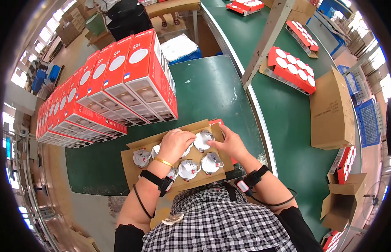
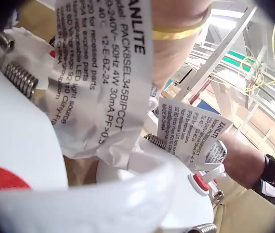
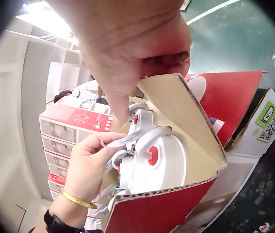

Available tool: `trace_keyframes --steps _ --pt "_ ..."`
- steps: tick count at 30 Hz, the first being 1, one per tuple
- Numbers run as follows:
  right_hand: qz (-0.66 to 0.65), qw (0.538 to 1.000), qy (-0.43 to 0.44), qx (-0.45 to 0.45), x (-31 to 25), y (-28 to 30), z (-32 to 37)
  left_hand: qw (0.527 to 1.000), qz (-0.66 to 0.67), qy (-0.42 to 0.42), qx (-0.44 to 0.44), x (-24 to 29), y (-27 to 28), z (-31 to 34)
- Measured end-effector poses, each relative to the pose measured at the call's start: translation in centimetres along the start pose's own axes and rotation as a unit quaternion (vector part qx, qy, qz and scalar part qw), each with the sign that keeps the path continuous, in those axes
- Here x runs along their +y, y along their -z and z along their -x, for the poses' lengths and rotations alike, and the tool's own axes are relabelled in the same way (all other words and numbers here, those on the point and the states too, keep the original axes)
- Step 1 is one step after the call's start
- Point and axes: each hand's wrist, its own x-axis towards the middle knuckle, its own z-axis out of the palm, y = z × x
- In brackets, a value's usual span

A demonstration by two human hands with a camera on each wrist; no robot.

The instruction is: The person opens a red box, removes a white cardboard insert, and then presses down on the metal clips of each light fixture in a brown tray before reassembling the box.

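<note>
White round lamps (image 1: 188,169) with silver labels and red-marked cable ends lie in rows in an open cardboard box (image 1: 130,168). Over the back row, my left hand (image 1: 175,145) is bent down among the lamps; in the right wrist view this hand (image 3: 86,162) pinches a silver label (image 3: 123,141) between thumb and fingers. My right hand (image 1: 233,145) is at the box's right end, its thumb touching the back right lamp (image 1: 203,140) and its fingers over the edge flap (image 3: 181,102). Large labels (image 2: 103,73) fill the left wrist view, where the left fingertips are hidden.
Red packed boxes (image 1: 138,71) stand in a long row at the left of the green table (image 1: 208,84). Beyond a metal post (image 1: 269,42), a green conveyor (image 1: 284,122) carries open red boxes of lamps (image 1: 292,69) and a large brown carton (image 1: 332,111).
</note>
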Motion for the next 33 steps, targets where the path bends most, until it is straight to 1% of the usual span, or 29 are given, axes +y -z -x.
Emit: trace_keyframes --steps 4,7,9,12,19,21,24,31,33 --pt "-0.003 1.0 0.01 0.012 0.52 -0.5 -0.18 1.0 -0.007 0.008 0.001 -0.33 -0.36 -0.21" --pt "0.024 1.0 -0.004 0.014 0.63 -0.88 -0.16 1.0 -0.003 0.007 -0.007 -0.36 -0.45 -0.37" --pt "0.036 0.999 0.007 0.034 0.81 -1.05 -0.18 1.0 -0.003 0.006 -0.009 -0.53 -0.61 -0.51" --pt "0.036 0.999 -0.009 0.018 0.33 -0.78 -0.13 1.0 -0.007 0.001 -0.006 -0.51 -0.61 -0.47" --pt "0.039 0.999 -0.008 0.022 0.47 -0.84 -0.04 1.0 -0.005 -0.016 0.0 -0.61 -0.71 -0.55" --pt "0.054 0.998 0.001 0.031 0.65 -0.99 -0.08 1.0 -0.003 -0.017 0.002 -0.59 -0.75 -0.6" --pt "0.043 0.999 0.006 0.029 0.94 -1.1 -0.13 1.0 -0.002 -0.013 0.0 -0.36 -0.7 -0.48" --pt "0.048 0.998 0.005 0.034 0.7 -1.07 0.0 1.0 -0.001 -0.017 0.005 -0.51 -0.89 -0.45" --pt "0.052 0.997 0.025 0.046 0.48 -1.0 0.18 1.0 0.0 -0.003 -0.008 -0.05 -0.51 -0.49"
